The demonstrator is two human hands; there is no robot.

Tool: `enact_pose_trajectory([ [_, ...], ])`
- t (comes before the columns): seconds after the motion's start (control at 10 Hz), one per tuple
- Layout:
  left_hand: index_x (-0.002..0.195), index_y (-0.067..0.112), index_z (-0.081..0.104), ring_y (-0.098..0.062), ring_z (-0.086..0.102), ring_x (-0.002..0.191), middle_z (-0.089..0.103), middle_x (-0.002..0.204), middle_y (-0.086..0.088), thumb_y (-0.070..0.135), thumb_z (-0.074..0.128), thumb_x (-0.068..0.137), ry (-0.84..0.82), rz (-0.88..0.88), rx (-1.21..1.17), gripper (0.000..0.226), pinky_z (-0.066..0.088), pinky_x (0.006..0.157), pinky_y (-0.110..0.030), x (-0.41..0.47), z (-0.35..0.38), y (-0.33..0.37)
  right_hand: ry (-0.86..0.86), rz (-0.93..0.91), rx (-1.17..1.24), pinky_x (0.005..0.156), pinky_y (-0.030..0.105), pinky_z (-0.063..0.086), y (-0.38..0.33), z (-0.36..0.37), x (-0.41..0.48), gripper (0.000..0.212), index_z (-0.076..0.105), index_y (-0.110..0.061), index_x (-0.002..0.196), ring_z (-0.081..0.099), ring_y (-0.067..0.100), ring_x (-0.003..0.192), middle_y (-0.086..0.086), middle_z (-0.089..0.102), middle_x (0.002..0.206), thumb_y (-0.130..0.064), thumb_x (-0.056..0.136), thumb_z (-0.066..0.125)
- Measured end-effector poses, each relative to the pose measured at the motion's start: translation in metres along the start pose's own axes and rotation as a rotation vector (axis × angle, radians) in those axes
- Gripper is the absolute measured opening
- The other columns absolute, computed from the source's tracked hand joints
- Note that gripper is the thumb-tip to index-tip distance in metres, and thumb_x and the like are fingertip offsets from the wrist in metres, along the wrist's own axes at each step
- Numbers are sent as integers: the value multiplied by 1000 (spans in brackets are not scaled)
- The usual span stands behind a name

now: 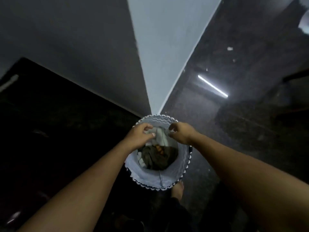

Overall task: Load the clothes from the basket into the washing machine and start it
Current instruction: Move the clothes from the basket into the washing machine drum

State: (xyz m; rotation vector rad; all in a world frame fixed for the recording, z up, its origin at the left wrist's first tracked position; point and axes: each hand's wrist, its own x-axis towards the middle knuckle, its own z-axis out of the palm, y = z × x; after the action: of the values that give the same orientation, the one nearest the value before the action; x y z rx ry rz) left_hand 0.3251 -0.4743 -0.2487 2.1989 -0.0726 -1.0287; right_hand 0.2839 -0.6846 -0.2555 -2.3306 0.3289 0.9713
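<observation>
Standing upright on the dark floor (217, 131) at a wall corner, the round basket (150, 178) opens straight up, axis vertical. Left hand (139, 137) and right hand (181, 133) each pinch a pale garment (161, 137), hanging lengthwise over the far rim. Darker clothes (157, 158) lie inside.

One basket (182, 158). Two hands: left hand (139, 136), right hand (181, 133), both over it. Inside, at least two garments: one pale cloth (161, 137), one dark olive garment (157, 158); more can't be counted. One bare foot (178, 190). One light streak (212, 86) on floor.
</observation>
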Motion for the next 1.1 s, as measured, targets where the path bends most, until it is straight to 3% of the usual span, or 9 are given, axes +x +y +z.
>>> enact_pose_trajectory([
  [0.3, 132, 18, 59, -23, 58, 120, 61, 132, -7, 30, 72, 90, -87, -282, -38, 46, 50, 99, -35, 147, 117, -149, -146, 113, 178, 111, 35, 40, 88, 153, 151, 52, 51, -15, 141, 48, 34, 134, 14, 48, 148, -35, 95, 62],
  [0.4, 135, 20, 56, -25, 60, 114, 63, 127, -5, 34, 71, 88, -87, -366, -24, 52, 49, 93, -31, 183, 152, -194, -183, 137, 156, 106, 42, 46, 98, 200, 197, 50, 49, -15, 140, 54, 36, 126, 14, 54, 141, -36, 96, 60],
  [0.5, 139, 23, 52, -28, 60, 117, 60, 134, -6, 55, 60, 81, -22, -443, 0, 67, 49, 94, -33, 211, 188, -244, -175, 136, 72, 102, 42, 43, 115, 240, 229, 66, 37, -20, 148, 50, 38, 129, 15, 49, 141, -45, 93, 63],
  [0.6, 158, 19, 23, -32, 42, 140, 37, 157, -12, 35, 71, 86, 61, -572, -164, 89, 40, 106, -35, 215, 217, -265, -241, 137, 66, 108, 47, 37, 132, 272, 245, 90, 27, -21, 153, 45, 36, 134, 14, 44, 145, -50, 82, 75],
  [0.7, 150, 8, 37, -33, 61, 114, 55, 137, -15, 11, 70, 91, 66, -709, -435, 69, 49, 77, -27, 204, 242, -266, -342, 103, 62, 112, 47, 41, 145, 300, 249, 114, 15, -19, 159, 46, 36, 137, 13, 45, 150, -56, 73, 80],
  [0.8, 129, 6, 63, -25, 67, 87, 70, 113, -12, 17, 68, 93, 77, -684, -634, 38, 50, 63, -23, 202, 249, -268, -315, 114, -12, 102, 46, 48, 149, 314, 237, 90, 29, -18, 153, 58, 37, 122, 16, 59, 135, -34, 81, 78],
  [0.9, 107, 12, 71, -14, 66, 82, 71, 90, 0, 29, 62, 97, 30, -619, -726, 21, 50, 64, -21, 187, 236, -252, -339, 92, 58, 100, 31, 45, 146, 306, 223, 60, 45, -9, 144, 58, 35, 123, 17, 61, 133, -25, 92, 70],
  [1.0, 103, 13, 74, -23, 70, 94, 77, 97, -6, 37, 60, 97, -18, -600, -937, 28, 55, 79, -30, 168, 206, -222, -353, 86, 81, 95, 21, 49, 138, 281, 203, 58, 55, -7, 138, 59, 34, 121, 16, 62, 134, -25, 87, 77],
  [1.1, 124, 7, 69, -27, 70, 107, 74, 116, -12, 39, 54, 99, -82, -538, -1146, 44, 57, 86, -35, 144, 167, -188, -281, 144, 143, 103, 40, 50, 122, 251, 178, 80, 56, -15, 139, 60, 30, 122, 7, 61, 135, -28, 69, 91],
])
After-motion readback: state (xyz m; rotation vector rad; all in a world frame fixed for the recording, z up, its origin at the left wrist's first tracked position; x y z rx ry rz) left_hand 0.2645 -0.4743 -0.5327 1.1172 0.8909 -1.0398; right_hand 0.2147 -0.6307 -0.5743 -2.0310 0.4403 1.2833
